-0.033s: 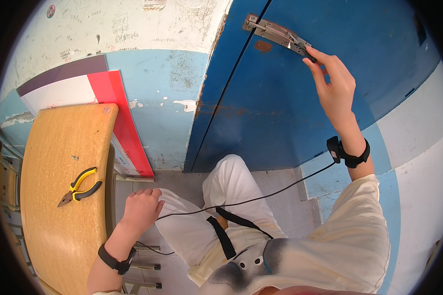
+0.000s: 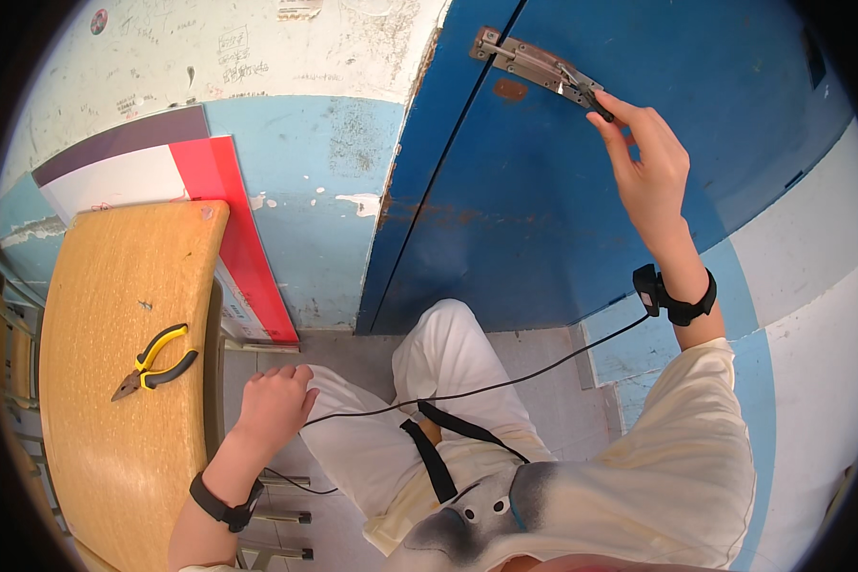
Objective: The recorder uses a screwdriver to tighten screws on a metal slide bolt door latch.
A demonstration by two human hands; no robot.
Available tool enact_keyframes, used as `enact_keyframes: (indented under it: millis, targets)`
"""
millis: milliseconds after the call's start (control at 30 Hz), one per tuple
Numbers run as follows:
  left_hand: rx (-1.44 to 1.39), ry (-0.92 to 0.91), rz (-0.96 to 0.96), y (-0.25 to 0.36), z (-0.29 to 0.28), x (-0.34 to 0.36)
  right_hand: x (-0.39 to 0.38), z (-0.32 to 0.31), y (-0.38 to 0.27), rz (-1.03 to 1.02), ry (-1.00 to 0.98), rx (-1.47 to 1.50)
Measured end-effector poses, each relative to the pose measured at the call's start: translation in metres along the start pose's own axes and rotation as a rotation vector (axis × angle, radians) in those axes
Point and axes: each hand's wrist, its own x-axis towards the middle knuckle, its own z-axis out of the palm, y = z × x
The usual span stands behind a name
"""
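At the upper right, my right hand [image 2: 646,157] pinches the dark handle of a small tool [image 2: 599,107]. Its metal end meets the right end of a worn metal slide bolt [image 2: 534,63], screwed to a blue door [image 2: 515,200]. The tip is too small to tell its shape. My left hand [image 2: 275,405] rests by my left knee with its fingers loosely bent, and nothing shows in it. Left of that hand, combination pliers [image 2: 151,370] with yellow and black grips lie spread on a wooden table [image 2: 114,458]. A tiny metal piece [image 2: 145,306] lies beyond the pliers.
A thin black cable [image 2: 486,386] runs across my lap from the black band [image 2: 677,296] on my right wrist. Red and white boards [image 2: 229,191] lean on the wall behind the table. Metal legs [image 2: 281,518] stand on the floor below my left forearm.
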Motion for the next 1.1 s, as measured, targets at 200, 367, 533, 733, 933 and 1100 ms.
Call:
enact_keyframes:
  millis: [200,367,533,733,933,1100]
  targets:
    - [0.005,-0.007,0.002,0.000,0.000,0.000,0.002,0.001,-0.001,-0.005,0.061,-0.032]
    - [0.003,0.011,0.014,-0.002,0.002,0.000,0.000,0.002,0.003,0.049,0.036,-0.095]
    - [0.009,0.006,0.008,-0.002,0.002,0.000,0.000,0.006,0.005,0.026,0.033,-0.113]
    - [0.014,0.003,0.000,-0.003,0.001,0.001,-0.002,0.008,0.007,0.101,-0.001,-0.103]
    - [0.011,-0.005,-0.003,-0.003,0.002,0.000,0.006,0.003,0.000,0.545,-0.105,0.312]
    - [0.020,-0.008,-0.002,-0.003,0.003,0.001,0.010,-0.003,0.000,0.853,-0.169,0.738]
